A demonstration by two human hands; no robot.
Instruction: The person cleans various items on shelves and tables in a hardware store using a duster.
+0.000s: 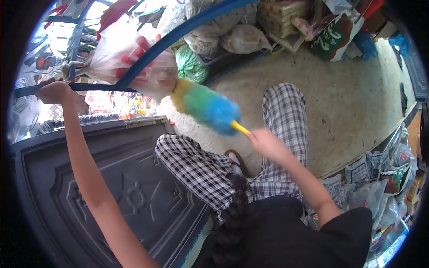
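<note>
A fluffy duster (208, 107), yellow, green and blue, is held by its yellow handle in my right hand (267, 144), which is slightly blurred. Its yellow far end meets the lower side of a clear plastic bag (152, 67) with red items inside. That bag lies against the curved blue metal bar (185, 27). At the far left, my left hand (53, 92) is closed around the straight blue bar (100, 87), close to the bag's tied neck.
A dark panelled door (134, 192) stands at the lower left. Filled bags (246, 39), a green bag (190, 63) and stacked packs (281, 18) line the top. Newspaper and plastic wrappings (366, 178) lie at the right. Concrete floor (348, 102) shows beyond my knees.
</note>
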